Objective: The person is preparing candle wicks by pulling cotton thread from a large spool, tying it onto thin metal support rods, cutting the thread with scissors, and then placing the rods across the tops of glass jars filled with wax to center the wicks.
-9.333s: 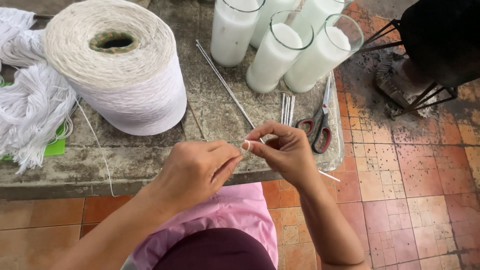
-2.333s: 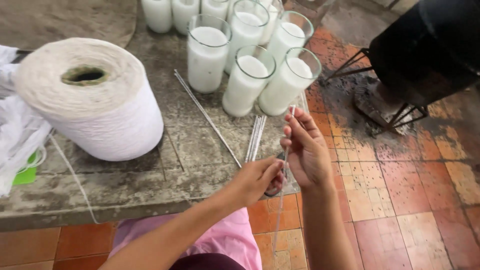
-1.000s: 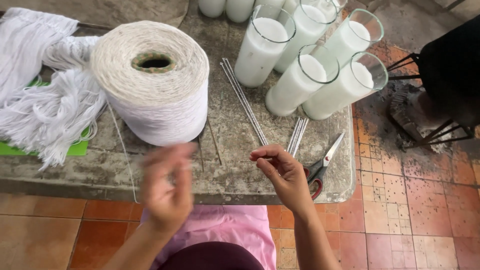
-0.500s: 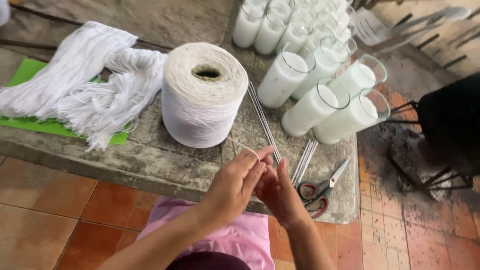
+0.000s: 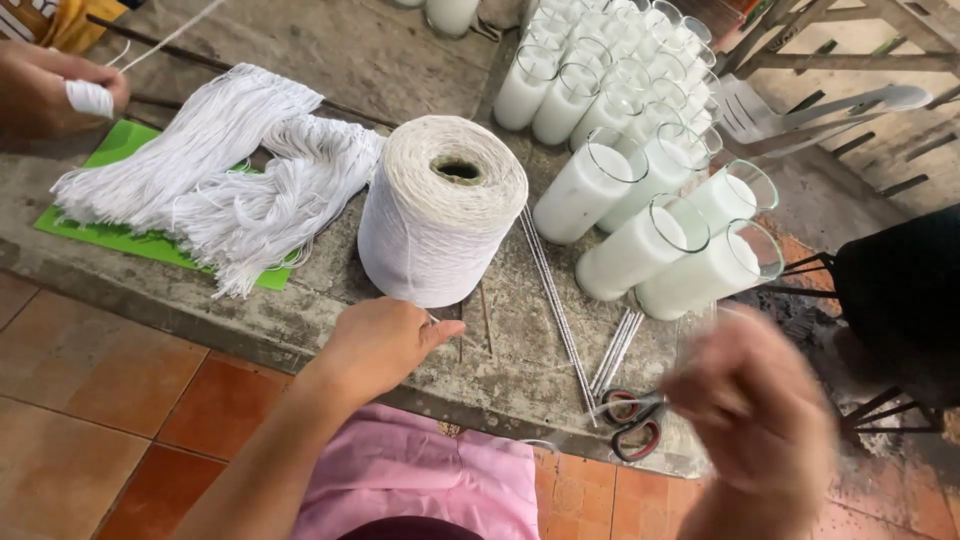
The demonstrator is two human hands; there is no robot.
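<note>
My left hand rests near the worktop's front edge, just in front of the big cone of white string. Its fingers are curled loosely and pinched toward the base of the cone; I cannot tell whether a strand sits between them. My right hand is blurred, raised over the front right corner of the worktop, fingers bunched together; a thin white strand seems to run from it toward the left, but the blur hides the grip.

Just below and left of that hand, red-handled scissors lie at the very front edge. Thin metal rods run from the cone's right side down toward the scissors, and a short bundle of them lies beside. Glass candle jars filled with white wax crowd the right side, tipped in rows up to the far edge, leaving little free room there.

To the left of the cone, a heap of cut white wicks lies over a green mat near the front left edge. Another person's hand, one finger wrapped in white tape, sits at the far left. The bare stretch of worktop lies behind the cone, toward the far edge.
</note>
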